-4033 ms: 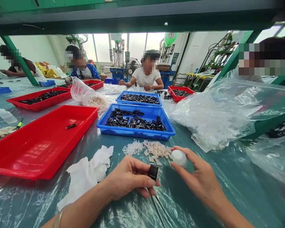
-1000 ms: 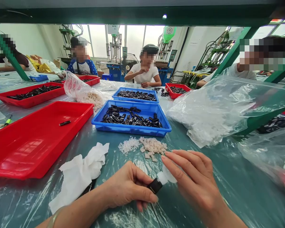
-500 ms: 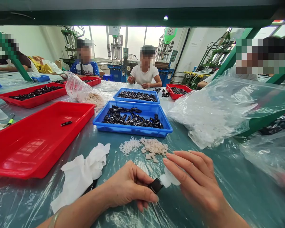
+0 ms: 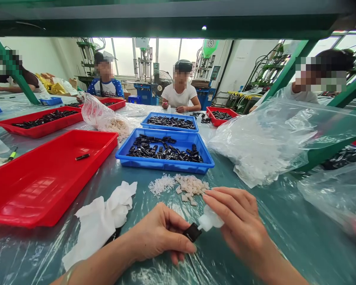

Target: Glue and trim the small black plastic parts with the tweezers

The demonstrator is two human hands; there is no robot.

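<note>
My left hand (image 4: 157, 233) is closed on a small black plastic piece (image 4: 192, 232), pinched between thumb and fingers. A translucent white squeeze bottle (image 4: 210, 220) is in my right hand (image 4: 243, 221), lying tilted with its narrow nozzle toward me and to the left. The nozzle tip is at the upper right end of the black piece; whether it touches cannot be told. Much of the bottle is hidden by my right fingers. Just beyond my hands are a pile of beige blocks (image 4: 191, 185) and a heap of small white bits (image 4: 162, 184).
A blue tray (image 4: 166, 162) of black pieces stands ahead, with another blue tray (image 4: 145, 122) behind. At left, a red tray (image 4: 47, 174) holds one black piece. Crumpled white tissue (image 4: 102, 217) lies left. A clear bag (image 4: 264, 150) lies right. Several people sit around the table.
The bottle has turned slightly in my right hand, so its thin nozzle now shows against the black piece. My left hand keeps its hold. The view has shifted a little.
</note>
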